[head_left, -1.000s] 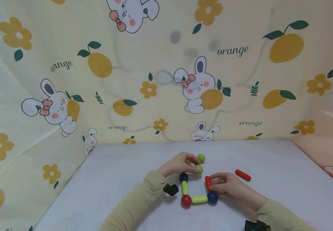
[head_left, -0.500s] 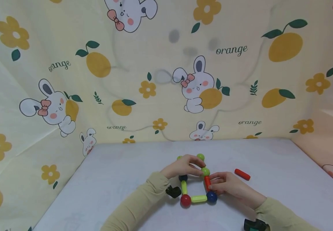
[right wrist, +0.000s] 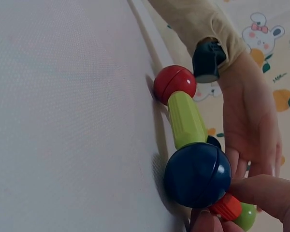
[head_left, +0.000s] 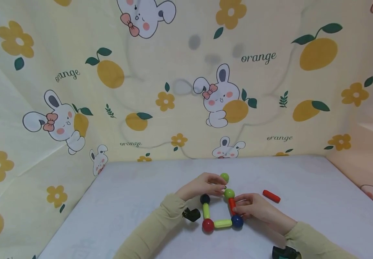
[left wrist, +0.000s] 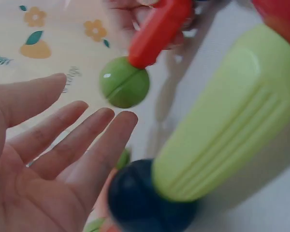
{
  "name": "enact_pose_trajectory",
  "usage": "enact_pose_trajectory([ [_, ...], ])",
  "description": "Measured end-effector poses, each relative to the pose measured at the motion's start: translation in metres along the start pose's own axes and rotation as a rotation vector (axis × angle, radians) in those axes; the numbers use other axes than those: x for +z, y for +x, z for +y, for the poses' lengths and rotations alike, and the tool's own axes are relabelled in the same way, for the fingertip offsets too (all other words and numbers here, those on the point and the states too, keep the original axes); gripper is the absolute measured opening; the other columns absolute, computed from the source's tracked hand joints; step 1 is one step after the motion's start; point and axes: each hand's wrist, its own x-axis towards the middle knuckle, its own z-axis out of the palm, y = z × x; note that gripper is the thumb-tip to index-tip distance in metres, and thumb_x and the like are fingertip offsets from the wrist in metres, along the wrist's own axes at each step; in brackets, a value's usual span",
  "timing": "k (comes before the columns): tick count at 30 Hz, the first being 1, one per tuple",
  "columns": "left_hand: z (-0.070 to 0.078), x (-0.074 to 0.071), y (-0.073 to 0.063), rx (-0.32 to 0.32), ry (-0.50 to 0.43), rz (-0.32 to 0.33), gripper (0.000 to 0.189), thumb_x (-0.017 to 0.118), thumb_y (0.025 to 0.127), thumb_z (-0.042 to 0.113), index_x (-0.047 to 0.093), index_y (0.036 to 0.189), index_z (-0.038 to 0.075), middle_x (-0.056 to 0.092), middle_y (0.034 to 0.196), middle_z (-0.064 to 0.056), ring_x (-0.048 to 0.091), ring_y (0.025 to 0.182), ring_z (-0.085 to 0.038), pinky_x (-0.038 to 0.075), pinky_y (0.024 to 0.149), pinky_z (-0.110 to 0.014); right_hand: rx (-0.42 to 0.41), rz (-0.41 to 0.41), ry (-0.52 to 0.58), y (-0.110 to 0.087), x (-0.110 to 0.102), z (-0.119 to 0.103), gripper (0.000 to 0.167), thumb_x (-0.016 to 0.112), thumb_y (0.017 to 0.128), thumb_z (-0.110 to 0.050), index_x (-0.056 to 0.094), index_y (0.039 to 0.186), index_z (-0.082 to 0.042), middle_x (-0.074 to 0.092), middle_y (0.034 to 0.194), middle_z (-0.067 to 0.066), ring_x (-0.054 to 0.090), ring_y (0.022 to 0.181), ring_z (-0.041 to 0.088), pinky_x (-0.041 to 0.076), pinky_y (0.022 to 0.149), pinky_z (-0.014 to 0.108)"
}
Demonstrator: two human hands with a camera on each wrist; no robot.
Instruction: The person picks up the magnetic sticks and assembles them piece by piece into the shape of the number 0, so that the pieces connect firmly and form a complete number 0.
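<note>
My right hand [head_left: 257, 208] pinches a red rod [head_left: 231, 206] between thumb and fingers. A green ball [head_left: 229, 193] sits on the rod's far end, and a blue ball [head_left: 237, 221] on its near end. My left hand [left wrist: 53, 164] is just left of the green ball, fingers extended, apart from it and holding nothing. From the blue ball, a light green rod [head_left: 223, 223] runs to a red ball [head_left: 208, 225]. Another light green rod [head_left: 206, 211] joins that to a dark blue ball [head_left: 205, 199]. Whatever lies beyond it is mostly hidden by my left hand.
Another green ball [head_left: 225, 177] lies farther back, behind my left fingertips. A loose red rod [head_left: 271, 196] lies on the white tabletop [head_left: 141, 183] to the right. A printed curtain [head_left: 180, 118] stands along the back and sides.
My left hand carried the green ball rightward onto the far end of the red rod, let it go, and drew back slightly left. My right hand stayed on the rod.
</note>
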Motion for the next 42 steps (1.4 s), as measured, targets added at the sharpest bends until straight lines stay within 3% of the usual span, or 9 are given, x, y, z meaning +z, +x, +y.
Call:
enact_pose_trajectory([
  [3,0.000,-0.006,-0.010,-0.007,-0.013,0.091,0.035,0.064,0.093,0.020,0.060,0.121,-0.001,0.065,0.112,-0.012,0.067,0.094,-0.025,0.055,0.082,-0.033,-0.006,-0.006,0.002,-0.001,0.001,0.000,0.044,0.074,0.083,-0.011,0.057,0.120,0.007,0.069,0.095,0.010,0.065,0.080,0.022,0.057,0.070,0.033],
  [6,-0.002,-0.011,-0.023,-0.031,-0.009,0.231,0.033,0.067,0.091,0.024,0.063,0.116,0.002,0.066,0.109,-0.015,0.068,0.089,-0.025,0.056,0.080,-0.033,-0.005,0.005,-0.012,-0.002,0.002,-0.002,0.044,0.074,0.083,-0.010,0.057,0.120,0.007,0.069,0.095,0.010,0.065,0.079,0.021,0.057,0.070,0.033],
  [9,-0.005,-0.016,-0.037,-0.080,-0.030,0.384,0.027,0.069,0.090,0.022,0.065,0.107,0.002,0.067,0.103,-0.018,0.068,0.081,-0.023,0.057,0.075,-0.032,0.006,0.023,-0.031,-0.003,0.002,-0.003,0.044,0.075,0.082,-0.010,0.058,0.119,0.006,0.068,0.096,0.009,0.063,0.079,0.020,0.056,0.069,0.032],
  [12,-0.009,-0.020,-0.048,-0.137,-0.077,0.466,0.022,0.069,0.089,0.016,0.064,0.102,0.000,0.067,0.098,-0.020,0.068,0.076,-0.022,0.058,0.070,-0.033,0.015,0.036,-0.053,-0.005,0.001,-0.004,0.043,0.075,0.082,-0.011,0.059,0.118,0.005,0.068,0.096,0.009,0.062,0.078,0.019,0.055,0.068,0.032],
  [14,-0.012,-0.021,-0.053,-0.184,-0.102,0.467,0.022,0.069,0.089,0.015,0.063,0.102,-0.001,0.068,0.096,-0.021,0.069,0.073,-0.022,0.059,0.068,-0.033,0.012,0.035,-0.062,-0.005,0.001,-0.005,0.043,0.075,0.082,-0.012,0.059,0.119,0.005,0.068,0.096,0.009,0.062,0.079,0.020,0.055,0.069,0.032],
  [17,-0.016,-0.020,-0.057,-0.235,-0.128,0.409,0.025,0.070,0.089,0.016,0.063,0.104,-0.002,0.069,0.092,-0.018,0.069,0.073,-0.022,0.059,0.067,-0.033,0.004,0.028,-0.066,-0.006,0.000,-0.006,0.043,0.074,0.083,-0.013,0.059,0.119,0.006,0.068,0.096,0.009,0.063,0.079,0.020,0.056,0.070,0.032],
  [22,-0.021,-0.012,-0.058,-0.273,-0.150,0.325,0.031,0.073,0.086,0.021,0.062,0.105,-0.002,0.070,0.089,-0.015,0.069,0.070,-0.021,0.059,0.066,-0.033,-0.012,0.018,-0.070,-0.004,-0.001,-0.004,0.043,0.074,0.083,-0.012,0.058,0.118,0.006,0.068,0.095,0.008,0.063,0.079,0.020,0.056,0.070,0.032],
  [36,-0.027,-0.006,-0.055,-0.301,-0.170,0.367,0.026,0.076,0.083,0.013,0.063,0.099,-0.001,0.069,0.086,-0.014,0.068,0.069,-0.019,0.059,0.064,-0.031,-0.004,0.027,-0.088,-0.007,0.000,-0.005,0.038,0.074,0.084,-0.012,0.061,0.115,0.004,0.068,0.091,0.007,0.063,0.077,0.020,0.056,0.071,0.032],
  [42,-0.029,-0.007,-0.056,-0.300,-0.151,0.371,0.026,0.076,0.082,0.014,0.063,0.099,0.000,0.069,0.086,-0.013,0.069,0.071,-0.020,0.058,0.065,-0.031,-0.150,-0.003,-0.163,-0.011,-0.030,-0.013,0.043,0.072,0.086,-0.018,0.057,0.119,0.005,0.066,0.092,0.007,0.063,0.079,0.022,0.056,0.068,0.034],
])
